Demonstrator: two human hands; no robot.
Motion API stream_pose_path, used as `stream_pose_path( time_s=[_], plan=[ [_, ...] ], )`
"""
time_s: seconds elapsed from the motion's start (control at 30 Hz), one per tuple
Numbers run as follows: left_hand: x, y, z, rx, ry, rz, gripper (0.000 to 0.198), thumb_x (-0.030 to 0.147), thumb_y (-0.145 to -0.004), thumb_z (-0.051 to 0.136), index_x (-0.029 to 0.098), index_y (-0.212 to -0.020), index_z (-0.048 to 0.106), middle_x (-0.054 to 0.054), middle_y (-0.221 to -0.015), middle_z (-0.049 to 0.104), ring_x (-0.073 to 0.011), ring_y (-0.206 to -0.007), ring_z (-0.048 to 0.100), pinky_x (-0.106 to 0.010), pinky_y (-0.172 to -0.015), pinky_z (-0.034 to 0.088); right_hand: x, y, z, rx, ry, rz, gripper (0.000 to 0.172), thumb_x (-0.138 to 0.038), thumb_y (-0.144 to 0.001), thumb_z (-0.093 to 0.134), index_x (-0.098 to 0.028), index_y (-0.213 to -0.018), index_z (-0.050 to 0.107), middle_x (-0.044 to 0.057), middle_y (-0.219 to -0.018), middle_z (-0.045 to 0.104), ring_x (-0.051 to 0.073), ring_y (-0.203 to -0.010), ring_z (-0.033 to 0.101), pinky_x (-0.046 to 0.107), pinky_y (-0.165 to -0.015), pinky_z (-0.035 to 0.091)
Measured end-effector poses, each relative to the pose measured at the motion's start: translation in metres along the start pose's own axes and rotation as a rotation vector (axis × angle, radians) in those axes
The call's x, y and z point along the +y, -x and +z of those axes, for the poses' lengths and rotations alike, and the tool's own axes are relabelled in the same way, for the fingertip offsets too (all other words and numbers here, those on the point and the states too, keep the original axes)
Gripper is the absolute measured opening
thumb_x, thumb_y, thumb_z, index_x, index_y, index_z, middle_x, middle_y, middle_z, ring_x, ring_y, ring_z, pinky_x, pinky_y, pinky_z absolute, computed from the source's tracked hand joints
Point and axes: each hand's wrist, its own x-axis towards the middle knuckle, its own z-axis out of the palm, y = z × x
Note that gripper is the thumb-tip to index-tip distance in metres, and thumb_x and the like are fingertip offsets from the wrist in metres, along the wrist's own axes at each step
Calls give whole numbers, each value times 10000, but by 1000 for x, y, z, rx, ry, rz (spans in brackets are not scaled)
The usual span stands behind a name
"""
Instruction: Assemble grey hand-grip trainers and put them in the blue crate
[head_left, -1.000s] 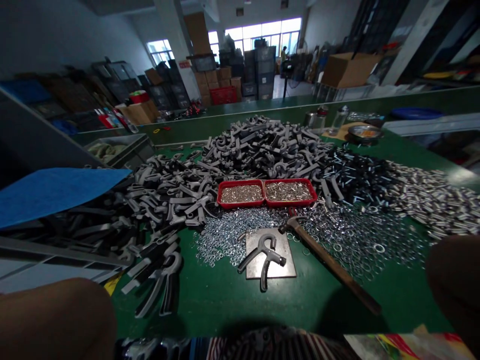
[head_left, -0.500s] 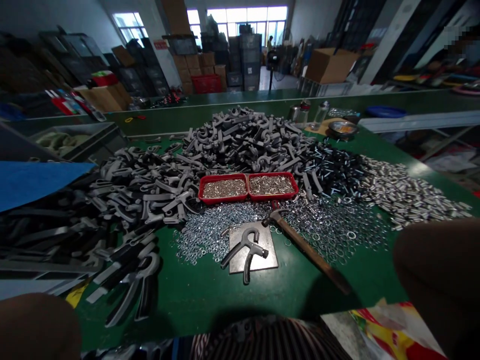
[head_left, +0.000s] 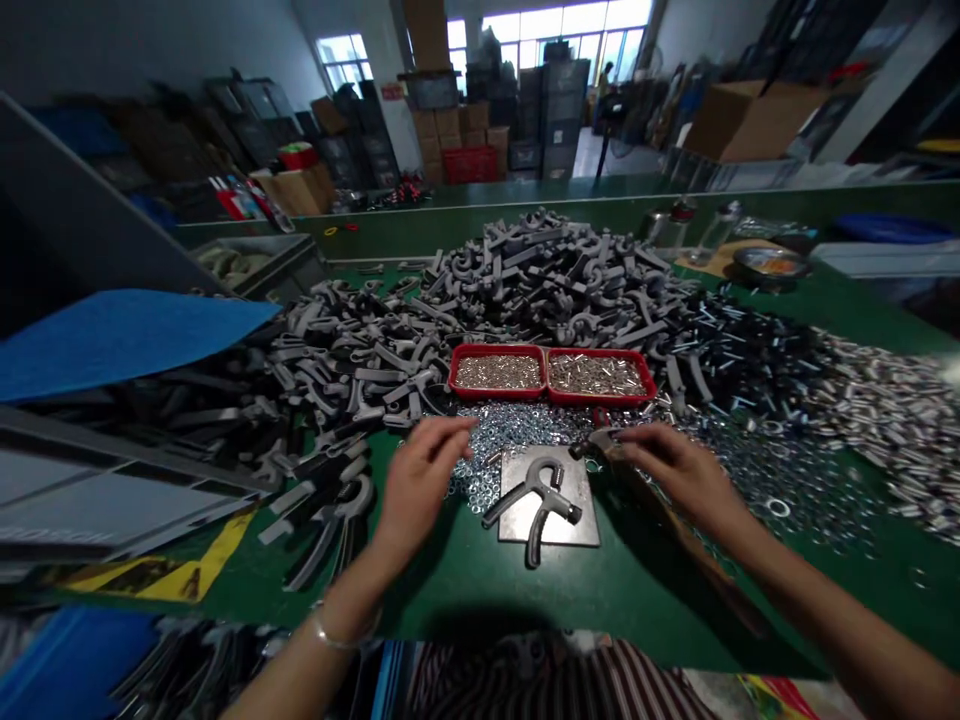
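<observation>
A grey hand grip strengthener (head_left: 538, 490) with a spring and dark-faced handles lies on the square metal plate (head_left: 581, 530). My left hand (head_left: 424, 475) hovers to the left of the plate, beside the heap of small metal rings and nuts (head_left: 484, 475), its fingers loosely bent, apart and holding nothing I can see. On the other side my right hand (head_left: 679, 470) is held above the hammer (head_left: 697, 555), fingers stretched toward the hammer's head. It covers part of the wooden handle; whether it touches the hammer I cannot tell.
Two red trays (head_left: 551, 398) of small metal pins stand behind the plate. Grey handle parts (head_left: 540, 270) are heaped behind and left. Black parts with screws (head_left: 727, 350) and silver cylinders (head_left: 892, 420) spread right. A blue sheet (head_left: 135, 335) juts in at left.
Both hands have come in from the lower sides to either side of the plate. The view has shifted left, so the bench things appear further right. The grip strengthener stays on the plate.
</observation>
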Motion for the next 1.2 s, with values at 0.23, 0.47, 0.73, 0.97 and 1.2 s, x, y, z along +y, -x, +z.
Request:
stream_pose_path(
  time_s=[0.23, 0.47, 0.73, 0.97, 1.2],
  plan=[
    [-33, 24, 59, -168, 186, -362, 209, 390, -900, 605, 181, -886, 617, 20, -684, 628, -155, -676, 607, -253, -649, 434, 39, -5, 61, -158, 108, -62, 207, -352, -959, 532, -207, -876, 655, 51, -917, 682, 222, -870, 637, 355, -810, 488],
    [-44, 19, 87, -253, -83, -96, 163, 268, -956, 549, 186, -819, 579, -15, -891, 597, -176, -893, 541, -298, -839, 409, 40, -24, 72, -193, 216, -155, 199, -320, -998, 525, -204, -898, 652, 45, -915, 655, 213, -902, 602, 337, -844, 459],
    [-44, 21, 94, -281, -164, -41, 140, 206, -975, 534, 186, -838, 553, -26, -921, 580, -189, -943, 531, -326, -883, 421, 35, -22, 76, -220, 458, -258, 212, -275, -1015, 496, -175, -891, 637, 80, -880, 646, 237, -865, 575, 344, -792, 461],
    [-39, 23, 99, -303, -490, 95, 132, 166, -975, 502, 186, -857, 557, -51, -910, 585, -221, -924, 548, -373, -875, 455, 15, -32, 72, -317, 642, -423, 91, -142, -943, 578, -173, -898, 651, 79, -890, 659, 247, -900, 581, 343, -826, 455],
    [-39, 9, 104, -482, -787, 341, 134, 163, -977, 494, 138, -937, 619, -93, -958, 624, -254, -942, 567, -403, -901, 455, 46, 2, 21, -194, 1028, -239, 230, -347, -913, 643, -120, -952, 625, 157, -901, 650, 323, -873, 583, 403, -742, 472]
  ],
)
